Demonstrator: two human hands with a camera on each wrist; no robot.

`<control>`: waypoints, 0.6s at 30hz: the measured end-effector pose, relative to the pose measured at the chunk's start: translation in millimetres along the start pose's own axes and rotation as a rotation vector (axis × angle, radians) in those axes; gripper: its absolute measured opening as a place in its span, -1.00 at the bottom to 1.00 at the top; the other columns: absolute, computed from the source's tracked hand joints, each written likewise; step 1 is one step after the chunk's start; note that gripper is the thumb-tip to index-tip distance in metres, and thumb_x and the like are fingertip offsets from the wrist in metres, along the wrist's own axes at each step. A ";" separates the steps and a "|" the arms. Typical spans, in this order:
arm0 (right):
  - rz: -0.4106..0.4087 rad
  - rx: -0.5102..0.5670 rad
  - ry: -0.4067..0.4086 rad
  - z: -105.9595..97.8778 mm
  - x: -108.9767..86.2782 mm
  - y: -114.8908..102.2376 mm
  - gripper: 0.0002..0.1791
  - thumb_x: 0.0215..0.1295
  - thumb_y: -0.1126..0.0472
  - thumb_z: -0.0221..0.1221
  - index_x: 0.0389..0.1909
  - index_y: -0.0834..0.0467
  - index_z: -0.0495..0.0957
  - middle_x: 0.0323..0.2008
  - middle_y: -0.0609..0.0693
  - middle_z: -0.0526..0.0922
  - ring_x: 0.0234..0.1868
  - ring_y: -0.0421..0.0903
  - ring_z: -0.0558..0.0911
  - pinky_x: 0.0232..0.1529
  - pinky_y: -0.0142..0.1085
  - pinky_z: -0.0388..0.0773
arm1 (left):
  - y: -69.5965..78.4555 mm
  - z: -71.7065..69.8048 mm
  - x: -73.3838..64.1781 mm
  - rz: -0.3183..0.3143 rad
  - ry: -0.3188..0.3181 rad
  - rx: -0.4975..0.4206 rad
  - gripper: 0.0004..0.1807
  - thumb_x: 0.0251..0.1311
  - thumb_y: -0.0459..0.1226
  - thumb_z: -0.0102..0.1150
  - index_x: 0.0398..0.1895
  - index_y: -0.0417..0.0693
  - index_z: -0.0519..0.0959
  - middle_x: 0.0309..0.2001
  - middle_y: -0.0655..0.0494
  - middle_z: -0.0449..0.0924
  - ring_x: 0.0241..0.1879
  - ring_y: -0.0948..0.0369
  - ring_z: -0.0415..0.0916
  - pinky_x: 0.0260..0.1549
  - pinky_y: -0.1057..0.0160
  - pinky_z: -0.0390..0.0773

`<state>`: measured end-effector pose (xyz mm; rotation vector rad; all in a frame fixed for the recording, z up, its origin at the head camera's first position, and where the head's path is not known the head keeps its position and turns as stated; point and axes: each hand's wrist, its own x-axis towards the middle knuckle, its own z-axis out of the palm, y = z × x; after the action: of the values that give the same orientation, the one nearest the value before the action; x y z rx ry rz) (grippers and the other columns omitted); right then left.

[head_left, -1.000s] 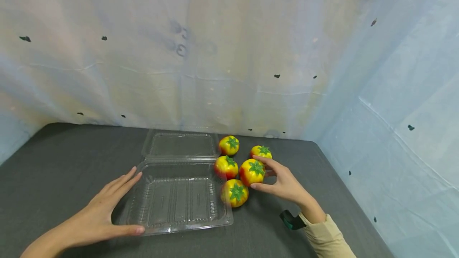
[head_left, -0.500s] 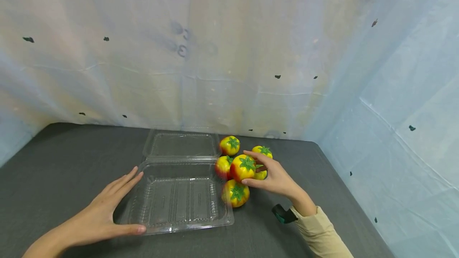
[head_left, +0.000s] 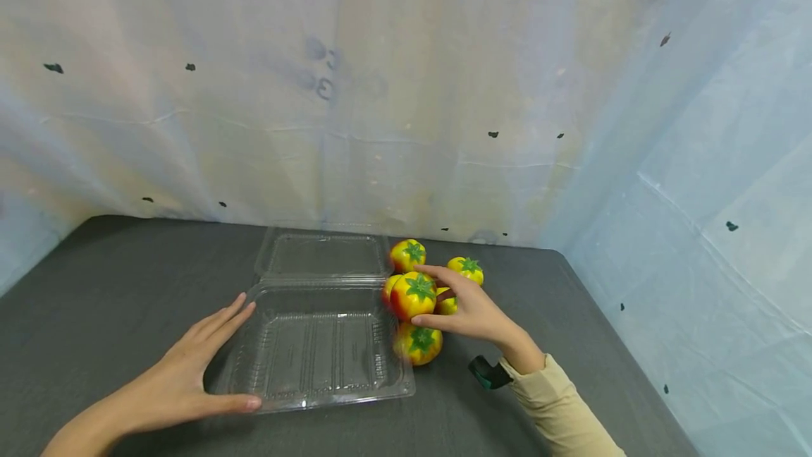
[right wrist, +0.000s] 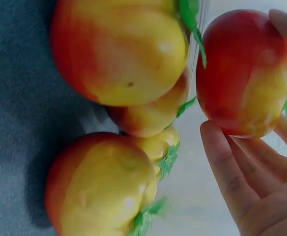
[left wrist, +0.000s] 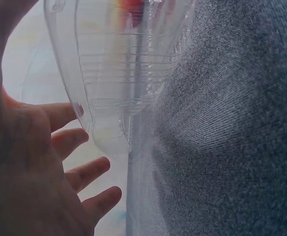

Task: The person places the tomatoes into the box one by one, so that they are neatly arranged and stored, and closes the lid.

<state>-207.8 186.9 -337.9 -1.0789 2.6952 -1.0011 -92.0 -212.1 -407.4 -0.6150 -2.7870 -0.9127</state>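
In the head view my right hand [head_left: 472, 305] grips a red-and-yellow tomato [head_left: 414, 296] with a green star-shaped top, between thumb and fingers. The right wrist view shows this tomato [right wrist: 244, 73] raised off the table, apart from the others. It hangs beside the right rim of a clear plastic clamshell box [head_left: 317, 397], whose lid [head_left: 323, 257] lies folded back. My left hand [head_left: 168, 376] is spread at the box's left side, fingers and thumb extended; its fingertips touch or nearly touch the rim [left wrist: 67, 88]. Nothing lies inside the box.
Several more tomatoes stand along the box's right side: one in front [head_left: 420, 344], one at the back [head_left: 408, 255] and one farther right [head_left: 466, 270]. Others are partly hidden by my right hand. Plastic sheeting [head_left: 406, 90] rises behind the dark table [head_left: 158, 266].
My right hand has lifted the tomato and carried it left towards the box, uncovering another tomato under the hand. My left hand has stayed in place by the box.
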 end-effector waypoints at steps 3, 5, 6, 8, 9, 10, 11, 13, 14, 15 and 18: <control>-0.006 -0.009 -0.009 1.1 2.9 -2.5 -0.19 0.10 0.02 0.38 0.36 0.13 0.30 0.27 -0.04 0.43 0.08 -0.06 0.51 0.08 -0.04 0.53 | 1.0 -0.2 0.1 -0.004 -0.005 0.000 0.27 -0.20 0.09 0.48 0.55 0.15 -0.12 0.56 0.15 -0.30 0.31 -0.33 0.04 -0.24 -0.54 0.26; -0.024 -0.011 -0.012 2.7 5.5 -4.6 -0.19 0.10 0.02 0.38 0.36 0.14 0.30 0.27 -0.03 0.44 0.06 -0.06 0.52 0.06 -0.04 0.54 | 0.9 -0.1 0.0 -0.006 -0.007 0.000 0.27 -0.20 0.09 0.48 0.55 0.15 -0.13 0.56 0.15 -0.30 0.31 -0.33 0.04 -0.24 -0.54 0.26; -0.036 -0.014 -0.012 3.9 7.1 -5.9 -0.19 0.10 0.02 0.38 0.35 0.14 0.31 0.27 -0.03 0.44 0.05 -0.07 0.53 0.05 -0.05 0.54 | 0.8 0.0 0.0 -0.007 -0.006 0.000 0.27 -0.20 0.09 0.48 0.55 0.15 -0.12 0.56 0.14 -0.29 0.31 -0.33 0.04 -0.24 -0.54 0.26; -0.056 -0.017 -0.018 6.6 11.5 -9.1 -0.19 0.08 0.03 0.39 0.35 0.13 0.31 0.28 -0.03 0.44 0.03 -0.08 0.54 0.04 -0.06 0.55 | 0.4 -0.3 0.1 -0.009 -0.008 0.001 0.27 -0.20 0.09 0.48 0.55 0.15 -0.12 0.56 0.13 -0.28 0.31 -0.34 0.05 -0.24 -0.55 0.25; -0.063 -0.018 -0.024 8.2 13.8 -10.6 -0.19 0.08 0.02 0.40 0.34 0.12 0.32 0.28 -0.04 0.44 0.04 -0.09 0.54 0.03 -0.08 0.56 | 0.2 -0.5 0.1 -0.009 -0.007 0.002 0.27 -0.20 0.09 0.48 0.55 0.15 -0.12 0.56 0.12 -0.28 0.31 -0.34 0.05 -0.24 -0.55 0.25; -0.067 -0.018 -0.034 9.7 16.0 -11.9 -0.19 0.07 0.02 0.40 0.34 0.12 0.32 0.27 -0.05 0.45 0.04 -0.10 0.53 0.02 -0.09 0.56 | 0.1 -0.5 0.2 -0.009 -0.007 0.004 0.27 -0.20 0.10 0.48 0.55 0.14 -0.12 0.56 0.11 -0.28 0.30 -0.35 0.05 -0.25 -0.55 0.25; -0.067 -0.018 -0.043 11.2 17.9 -13.4 -0.19 0.06 0.01 0.40 0.34 0.11 0.32 0.27 -0.07 0.45 0.04 -0.11 0.53 0.02 -0.11 0.56 | 0.2 -0.5 0.4 -0.008 -0.007 0.004 0.27 -0.20 0.10 0.48 0.55 0.14 -0.12 0.56 0.10 -0.28 0.30 -0.35 0.05 -0.25 -0.56 0.25; -0.064 -0.017 -0.061 13.8 21.7 -16.2 -0.19 0.05 0.00 0.41 0.33 0.09 0.32 0.25 -0.10 0.46 0.05 -0.14 0.52 0.02 -0.15 0.56 | 0.6 -0.5 0.8 -0.006 -0.008 0.004 0.27 -0.20 0.10 0.47 0.55 0.14 -0.13 0.56 0.09 -0.28 0.30 -0.36 0.04 -0.25 -0.56 0.24; -0.063 -0.018 -0.069 15.0 23.5 -17.6 -0.19 0.05 0.00 0.41 0.33 0.09 0.32 0.24 -0.12 0.47 0.05 -0.15 0.52 0.02 -0.17 0.56 | 0.9 -0.6 1.1 -0.005 -0.009 0.003 0.27 -0.19 0.10 0.47 0.55 0.14 -0.13 0.56 0.08 -0.28 0.30 -0.36 0.04 -0.25 -0.56 0.24; -0.062 -0.017 -0.077 16.0 25.2 -18.9 -0.19 0.05 0.00 0.41 0.32 0.10 0.32 0.23 -0.12 0.47 0.06 -0.14 0.52 0.03 -0.18 0.56 | 1.2 -0.6 1.4 -0.003 -0.009 0.000 0.27 -0.19 0.10 0.47 0.55 0.13 -0.13 0.56 0.07 -0.28 0.30 -0.36 0.04 -0.25 -0.56 0.24; -0.064 -0.018 -0.091 18.8 29.6 -22.4 -0.20 0.05 0.01 0.41 0.29 0.12 0.31 0.19 -0.08 0.50 0.06 -0.10 0.52 0.03 -0.19 0.56 | 2.0 -0.5 1.9 -0.001 -0.008 -0.009 0.27 -0.19 0.10 0.47 0.55 0.13 -0.13 0.56 0.07 -0.27 0.31 -0.36 0.03 -0.25 -0.56 0.25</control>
<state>-211.2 145.6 -334.3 -1.1900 2.6181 -0.9152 -92.8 -210.3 -405.4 -0.6208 -2.7923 -0.9253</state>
